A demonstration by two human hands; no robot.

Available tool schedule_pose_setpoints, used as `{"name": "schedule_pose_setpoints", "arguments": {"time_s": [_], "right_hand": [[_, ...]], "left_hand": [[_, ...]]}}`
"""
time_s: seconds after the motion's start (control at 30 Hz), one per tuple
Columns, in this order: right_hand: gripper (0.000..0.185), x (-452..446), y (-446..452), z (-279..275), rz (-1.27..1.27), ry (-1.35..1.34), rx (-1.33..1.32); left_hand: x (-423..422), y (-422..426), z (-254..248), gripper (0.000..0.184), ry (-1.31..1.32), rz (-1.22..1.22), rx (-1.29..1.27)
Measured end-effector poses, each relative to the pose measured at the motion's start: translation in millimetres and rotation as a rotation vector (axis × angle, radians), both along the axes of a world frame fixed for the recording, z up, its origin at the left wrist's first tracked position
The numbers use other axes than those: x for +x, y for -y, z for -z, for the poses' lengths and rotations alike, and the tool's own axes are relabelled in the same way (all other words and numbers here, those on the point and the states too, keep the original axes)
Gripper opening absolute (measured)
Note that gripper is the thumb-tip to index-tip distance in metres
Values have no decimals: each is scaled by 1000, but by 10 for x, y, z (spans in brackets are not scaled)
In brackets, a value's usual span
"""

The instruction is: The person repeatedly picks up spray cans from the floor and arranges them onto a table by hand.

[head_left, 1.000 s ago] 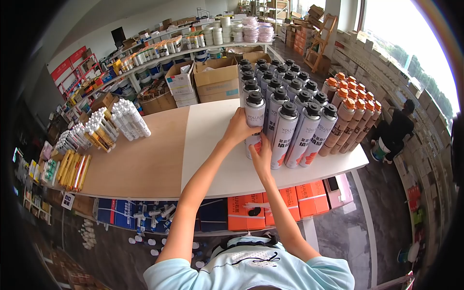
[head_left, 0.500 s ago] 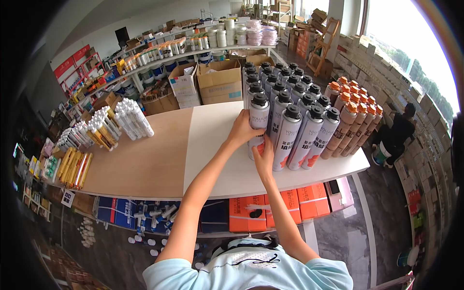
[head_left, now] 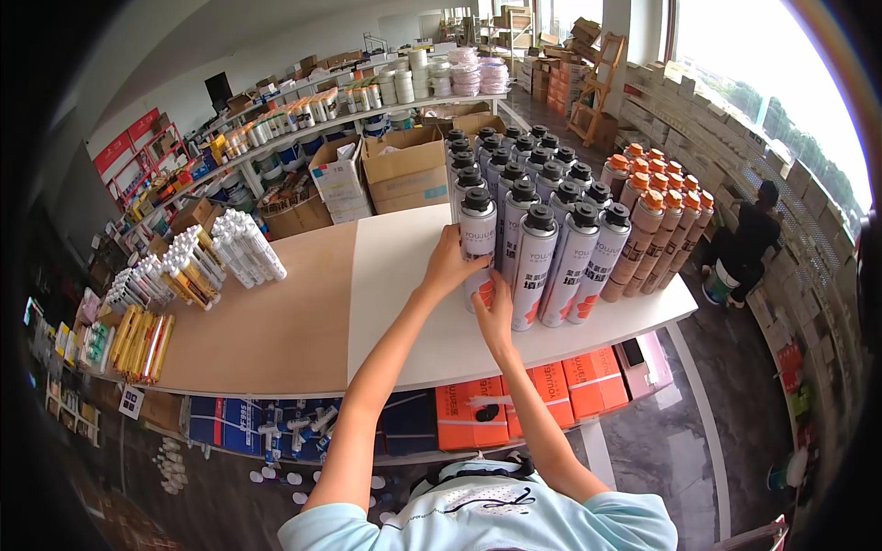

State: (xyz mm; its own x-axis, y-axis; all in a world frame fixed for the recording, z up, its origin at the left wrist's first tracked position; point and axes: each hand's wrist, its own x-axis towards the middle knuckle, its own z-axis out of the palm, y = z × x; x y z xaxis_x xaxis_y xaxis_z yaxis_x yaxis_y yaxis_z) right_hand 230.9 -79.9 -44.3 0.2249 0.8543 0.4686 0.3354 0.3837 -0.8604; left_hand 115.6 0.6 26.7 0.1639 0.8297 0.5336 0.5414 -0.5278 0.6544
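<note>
While two bare forearms (head_left: 377, 367) are angling forward from a pale blue shirt (head_left: 501, 514), orange boxes (head_left: 595, 384) are sitting below the near edge of a white tabletop (head_left: 386, 262). Above it, both hands are gripping one tall silver can (head_left: 478, 237) with a black cap. The left hand (head_left: 447, 262) is curling around the can's left side at mid-height, its thumb lying across the front; the right hand (head_left: 496, 317) is pressing lower, at the right side. Between them the can is standing upright — cap and upper label showing above the grip, base partly hidden, so whether it is touching the tabletop cannot be told. Just right and behind, matching silver cans (head_left: 535, 271) are standing in close rows, the held one occupying their near-left corner. Brown cans with orange caps (head_left: 634, 248) are flanking them on the right. Well to the left, yellow tubes (head_left: 140, 344) and white tubes (head_left: 248, 248) are resting on a tan tabletop (head_left: 276, 321). Beyond, cardboard cartons (head_left: 409, 170) are standing before a long shelf (head_left: 322, 129), and a wooden ladder (head_left: 597, 87) is leaning farther back.
</note>
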Motion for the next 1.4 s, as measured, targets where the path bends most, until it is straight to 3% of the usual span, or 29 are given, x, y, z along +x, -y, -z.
{"name": "schedule_pose_setpoints", "arguments": {"time_s": [0.2, 0.43, 0.5, 0.67, 0.8, 1.2, 1.4], "right_hand": [[61, 26, -12, 51, -51, 27, 45], [58, 46, 42, 0, -127, 9, 12], [58, 73, 65, -1, -160, -20, -2], [61, 165, -56, 99, -245, 50, 72], [61, 183, -106, 90, -263, 58, 53], [65, 284, -83, 147, -385, 66, 8], [64, 268, -50, 145, -368, 83, -10]], "left_hand": [[-64, 75, 170, 84, 268, 129, -92], [-131, 59, 484, 79, 129, 42, -36], [-152, 43, 601, 81, 183, 52, -291], [-81, 81, 832, 70, 250, 46, -304], [-12, 101, 781, 58, 226, -19, -244], [167, 288, 597, 58, 104, -173, -201], [167, 311, 615, 61, 176, -135, -184]]}}
